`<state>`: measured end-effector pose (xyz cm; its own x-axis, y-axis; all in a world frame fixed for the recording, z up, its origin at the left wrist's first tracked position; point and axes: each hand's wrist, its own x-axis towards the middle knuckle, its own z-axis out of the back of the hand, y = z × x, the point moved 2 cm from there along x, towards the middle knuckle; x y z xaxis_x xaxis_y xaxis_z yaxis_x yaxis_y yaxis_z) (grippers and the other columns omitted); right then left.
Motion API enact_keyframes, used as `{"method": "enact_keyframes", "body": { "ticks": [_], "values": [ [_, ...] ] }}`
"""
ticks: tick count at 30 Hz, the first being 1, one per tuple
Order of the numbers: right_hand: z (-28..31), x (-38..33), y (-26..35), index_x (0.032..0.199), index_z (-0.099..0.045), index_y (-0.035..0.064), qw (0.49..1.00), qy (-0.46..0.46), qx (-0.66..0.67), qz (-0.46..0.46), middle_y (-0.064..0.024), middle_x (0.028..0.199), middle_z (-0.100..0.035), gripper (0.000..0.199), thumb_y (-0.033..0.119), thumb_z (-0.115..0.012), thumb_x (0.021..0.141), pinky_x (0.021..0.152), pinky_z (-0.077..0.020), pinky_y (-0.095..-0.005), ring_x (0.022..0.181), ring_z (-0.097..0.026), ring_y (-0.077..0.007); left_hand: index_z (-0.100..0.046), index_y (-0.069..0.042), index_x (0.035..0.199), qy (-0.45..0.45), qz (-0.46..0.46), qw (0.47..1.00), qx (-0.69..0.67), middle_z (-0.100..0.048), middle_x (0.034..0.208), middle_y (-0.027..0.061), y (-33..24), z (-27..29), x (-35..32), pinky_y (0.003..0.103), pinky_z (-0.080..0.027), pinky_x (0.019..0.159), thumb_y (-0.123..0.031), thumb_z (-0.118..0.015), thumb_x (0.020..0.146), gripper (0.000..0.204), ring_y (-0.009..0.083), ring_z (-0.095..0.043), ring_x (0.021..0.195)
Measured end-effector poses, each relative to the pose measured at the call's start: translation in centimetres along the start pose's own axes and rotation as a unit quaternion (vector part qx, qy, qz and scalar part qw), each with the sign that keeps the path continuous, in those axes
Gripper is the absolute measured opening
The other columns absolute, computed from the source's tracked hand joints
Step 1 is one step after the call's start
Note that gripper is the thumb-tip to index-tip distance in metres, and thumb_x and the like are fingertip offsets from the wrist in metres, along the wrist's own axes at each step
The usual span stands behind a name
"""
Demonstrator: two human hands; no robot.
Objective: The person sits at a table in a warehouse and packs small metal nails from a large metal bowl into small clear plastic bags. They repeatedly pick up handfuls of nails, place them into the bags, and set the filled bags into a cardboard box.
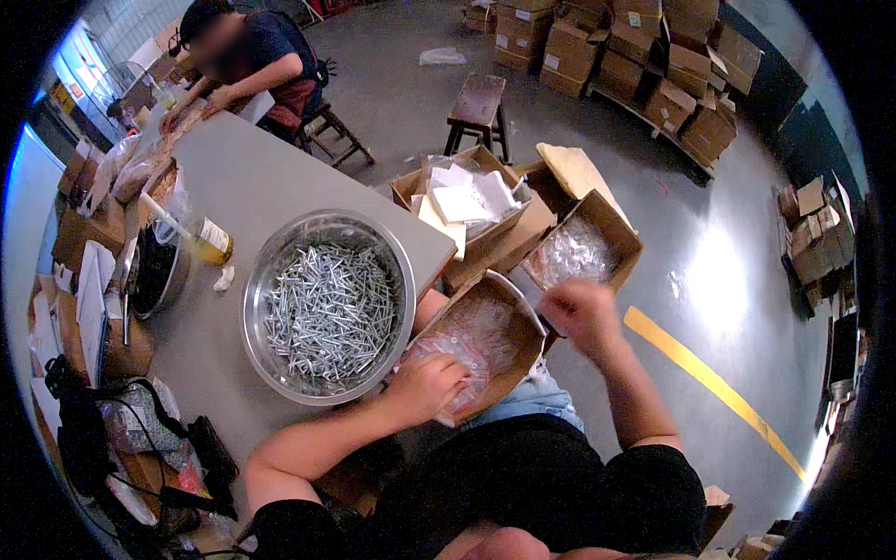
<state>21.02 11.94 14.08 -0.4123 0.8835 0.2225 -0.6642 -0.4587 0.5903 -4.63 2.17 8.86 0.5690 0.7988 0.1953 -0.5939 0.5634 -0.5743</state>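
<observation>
On my lap stands an open cardboard box (504,291) with clear plastic bags (485,327) inside. My left hand (431,385) is at its left side, fingers curled in against the plastic; whether they grip a bag is hidden. My right hand (583,317) is closed, slightly blurred, between this box and a second cardboard box (627,259). What it holds, if anything, does not show clearly. That second box contains crinkled clear plastic bags (572,250). Left of my left hand, a large steel bowl (407,322) full of silvery screws (327,313) rests on the table.
The grey table (308,177) carries a bottle of yellow liquid (213,241) and a dark-filled pan (154,271). Beyond its corner a box holds white papers (467,201). A wooden stool (478,103), stacked cartons (644,56) and a person (261,65) at the table's far end are farther off.
</observation>
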Motion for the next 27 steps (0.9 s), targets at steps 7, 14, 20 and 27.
{"method": "enact_keyframes", "body": {
  "ticks": [7,14,20,27],
  "values": [
    [-4.0,-0.2,0.4,0.091,-0.067,0.0067,0.996,0.080,-0.031,0.021,-0.0135,0.095,-0.063,0.017,0.016,-0.071,0.077,0.077,-0.0524,-0.0424,0.091,-0.062,-0.0331,-0.073,-0.009,0.080,0.147,-0.048,0.973,0.173,-0.058,0.120,0.0093,1.8,-2.6,-2.4,0.044,-0.047,0.086,-0.019,-0.064,0.072,0.016,0.0289,-0.050,0.116],
    [-11.2,-1.6,1.9,0.085,-0.064,0.0063,0.958,0.222,-0.002,0.179,-0.0110,0.086,-0.059,0.014,0.012,-0.070,0.074,0.076,-0.0499,-0.0417,0.084,-0.060,-0.0321,-0.068,-0.003,0.078,0.183,-0.016,0.972,0.149,-0.063,0.089,0.0087,1.8,-3.1,-1.2,0.037,-0.050,0.083,-0.020,-0.063,0.073,0.018,0.0255,-0.060,0.097],
    [-10.9,-1.5,2.0,0.095,-0.062,0.0030,0.952,0.282,0.026,0.119,-0.0138,0.088,-0.061,0.025,0.016,-0.072,0.076,0.075,-0.0510,-0.0433,0.085,-0.060,-0.0348,-0.062,-0.005,0.092,0.068,0.067,0.994,0.052,-0.064,0.086,0.0131,1.7,-2.2,0.3,0.042,-0.053,0.074,-0.013,-0.059,0.077,0.017,0.0288,-0.065,0.087],
    [-10.4,-0.7,2.5,0.103,-0.060,0.0049,0.918,0.331,0.212,-0.053,-0.0180,0.089,-0.066,0.032,0.018,-0.074,0.078,0.074,-0.0526,-0.0431,0.084,-0.064,-0.0384,-0.062,-0.001,0.095,0.006,0.143,0.981,-0.130,-0.066,0.088,0.0164,2.3,-2.0,0.4,0.043,-0.052,0.076,-0.008,-0.061,0.080,0.017,0.0335,-0.064,0.085]
  ]
}}
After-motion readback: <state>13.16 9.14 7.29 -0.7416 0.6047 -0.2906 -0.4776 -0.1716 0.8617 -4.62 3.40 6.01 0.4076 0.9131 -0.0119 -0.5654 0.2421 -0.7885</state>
